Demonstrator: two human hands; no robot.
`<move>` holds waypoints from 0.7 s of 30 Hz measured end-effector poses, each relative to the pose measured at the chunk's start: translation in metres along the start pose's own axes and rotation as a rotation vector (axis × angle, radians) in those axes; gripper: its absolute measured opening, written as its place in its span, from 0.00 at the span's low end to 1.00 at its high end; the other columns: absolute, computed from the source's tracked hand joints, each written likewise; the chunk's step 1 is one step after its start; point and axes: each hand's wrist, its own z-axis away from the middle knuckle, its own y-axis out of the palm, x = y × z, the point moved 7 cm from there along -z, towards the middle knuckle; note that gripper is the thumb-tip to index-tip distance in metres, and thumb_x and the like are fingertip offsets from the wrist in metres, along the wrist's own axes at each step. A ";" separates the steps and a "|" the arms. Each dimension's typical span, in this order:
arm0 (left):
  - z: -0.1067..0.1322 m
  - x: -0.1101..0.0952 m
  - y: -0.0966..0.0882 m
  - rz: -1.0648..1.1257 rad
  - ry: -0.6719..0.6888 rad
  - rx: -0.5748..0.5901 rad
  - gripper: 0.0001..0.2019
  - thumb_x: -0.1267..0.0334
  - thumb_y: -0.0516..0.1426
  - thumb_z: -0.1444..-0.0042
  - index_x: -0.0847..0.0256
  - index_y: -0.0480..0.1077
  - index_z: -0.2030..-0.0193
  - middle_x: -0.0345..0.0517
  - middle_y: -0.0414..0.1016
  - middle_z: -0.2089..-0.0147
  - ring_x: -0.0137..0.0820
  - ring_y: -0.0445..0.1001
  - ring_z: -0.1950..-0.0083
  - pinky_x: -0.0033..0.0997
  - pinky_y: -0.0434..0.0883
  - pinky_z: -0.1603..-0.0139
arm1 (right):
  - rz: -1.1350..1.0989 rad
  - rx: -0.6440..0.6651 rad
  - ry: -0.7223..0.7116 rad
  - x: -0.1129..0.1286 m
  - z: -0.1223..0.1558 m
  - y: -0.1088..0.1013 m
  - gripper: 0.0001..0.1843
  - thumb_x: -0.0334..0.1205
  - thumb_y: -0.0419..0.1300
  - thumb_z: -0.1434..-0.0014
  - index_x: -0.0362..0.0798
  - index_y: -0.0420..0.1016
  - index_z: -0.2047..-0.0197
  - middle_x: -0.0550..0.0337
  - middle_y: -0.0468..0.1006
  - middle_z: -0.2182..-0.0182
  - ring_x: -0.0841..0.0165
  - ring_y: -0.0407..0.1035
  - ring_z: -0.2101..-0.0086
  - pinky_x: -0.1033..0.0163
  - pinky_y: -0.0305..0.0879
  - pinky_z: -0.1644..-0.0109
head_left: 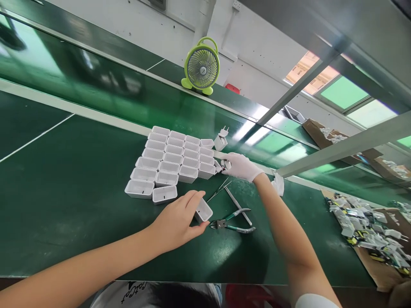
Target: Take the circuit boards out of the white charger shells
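My left hand [180, 218], bare, grips a small open white plastic housing [205, 211] between thumb and fingers, above the front of the bench. White-gloved, my right hand [242, 167] has its fingers closed at a small white part [227, 164], whose kind I cannot make out, at the right end of the housings. Several similar empty-looking white housings [169, 157] stand in close rows, openings up. Behind my right hand stands a white housing [220, 142] with a two-pin plug piece [224, 131] on top. Green-handled cutting pliers [222, 223] lie right of my left hand.
Metal tweezers [239, 206] and a second thin pair [218, 191] lie between my hands. A cardboard tray [369, 267] heaped with parts is at right. A green fan [203, 70] stands beyond the conveyor [122, 100]. A slanting metal post [346, 143] rises at right.
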 end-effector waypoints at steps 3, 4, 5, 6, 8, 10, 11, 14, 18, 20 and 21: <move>-0.002 -0.001 -0.005 0.203 -0.030 -0.002 0.31 0.60 0.63 0.41 0.58 0.57 0.33 0.56 0.71 0.41 0.43 0.76 0.44 0.42 0.78 0.46 | -0.112 -0.105 0.060 -0.003 0.032 -0.019 0.27 0.49 0.65 0.41 0.53 0.72 0.40 0.55 0.78 0.50 0.59 0.74 0.52 0.51 0.71 0.46; -0.003 -0.003 -0.007 0.251 -0.028 -0.009 0.32 0.58 0.64 0.41 0.57 0.57 0.33 0.55 0.71 0.41 0.43 0.75 0.43 0.42 0.77 0.45 | -0.187 -0.156 0.078 -0.002 0.046 -0.023 0.28 0.53 0.63 0.39 0.53 0.69 0.38 0.55 0.77 0.48 0.60 0.73 0.50 0.52 0.71 0.45; -0.004 -0.004 -0.010 0.292 -0.018 -0.020 0.34 0.57 0.65 0.42 0.56 0.57 0.32 0.54 0.71 0.42 0.43 0.74 0.43 0.43 0.77 0.45 | -0.393 -0.236 0.092 -0.001 0.061 -0.026 0.30 0.54 0.65 0.41 0.54 0.70 0.39 0.55 0.77 0.47 0.59 0.73 0.49 0.51 0.70 0.43; -0.005 -0.006 -0.013 0.330 -0.011 -0.032 0.35 0.56 0.66 0.43 0.55 0.57 0.32 0.54 0.71 0.43 0.43 0.73 0.43 0.44 0.76 0.44 | -0.617 -0.335 0.089 0.001 0.076 -0.026 0.31 0.57 0.67 0.43 0.54 0.72 0.40 0.54 0.78 0.47 0.57 0.73 0.48 0.49 0.70 0.43; -0.006 -0.005 -0.015 0.409 -0.034 -0.039 0.36 0.56 0.67 0.45 0.53 0.57 0.32 0.52 0.70 0.43 0.42 0.71 0.43 0.44 0.75 0.44 | -1.022 -0.444 0.004 0.014 0.101 -0.014 0.37 0.65 0.68 0.48 0.52 0.74 0.42 0.50 0.77 0.46 0.53 0.73 0.47 0.46 0.70 0.42; -0.005 0.001 -0.012 0.452 -0.125 -0.025 0.33 0.55 0.66 0.43 0.52 0.59 0.34 0.50 0.69 0.46 0.39 0.73 0.47 0.38 0.78 0.51 | -1.349 -0.398 -0.075 0.034 0.115 0.013 0.45 0.74 0.65 0.54 0.53 0.72 0.41 0.48 0.79 0.51 0.51 0.75 0.52 0.44 0.73 0.47; -0.004 0.005 -0.009 0.437 -0.178 -0.022 0.29 0.55 0.64 0.41 0.52 0.60 0.35 0.49 0.68 0.48 0.36 0.74 0.51 0.34 0.78 0.57 | -1.448 -0.366 -0.095 0.043 0.119 0.027 0.48 0.78 0.63 0.56 0.53 0.73 0.42 0.48 0.80 0.54 0.51 0.76 0.55 0.44 0.75 0.51; 0.000 0.011 -0.001 0.218 -0.179 -0.022 0.20 0.56 0.59 0.35 0.58 0.64 0.40 0.47 0.66 0.55 0.31 0.72 0.64 0.27 0.74 0.70 | -1.550 -0.266 -0.060 0.057 0.122 0.062 0.52 0.83 0.61 0.63 0.52 0.74 0.45 0.46 0.80 0.57 0.51 0.77 0.58 0.45 0.76 0.56; 0.006 0.005 0.014 -0.127 -0.046 0.058 0.22 0.58 0.56 0.33 0.64 0.61 0.37 0.58 0.66 0.49 0.35 0.74 0.63 0.32 0.76 0.70 | -1.517 -0.284 0.036 0.045 0.127 0.073 0.53 0.83 0.59 0.63 0.51 0.75 0.46 0.44 0.80 0.57 0.49 0.76 0.56 0.45 0.75 0.53; 0.009 0.004 0.021 -0.053 -0.071 0.135 0.35 0.51 0.63 0.40 0.63 0.56 0.32 0.62 0.64 0.42 0.35 0.75 0.64 0.34 0.76 0.72 | -1.495 -0.304 0.061 0.039 0.130 0.068 0.52 0.83 0.59 0.61 0.52 0.74 0.46 0.45 0.79 0.55 0.51 0.76 0.56 0.46 0.75 0.52; 0.010 0.004 0.024 0.041 -0.093 0.189 0.43 0.48 0.66 0.45 0.62 0.52 0.29 0.63 0.62 0.39 0.33 0.75 0.67 0.33 0.75 0.73 | -1.482 -0.311 0.067 0.038 0.131 0.065 0.51 0.82 0.59 0.60 0.52 0.74 0.45 0.46 0.79 0.55 0.52 0.75 0.55 0.47 0.76 0.53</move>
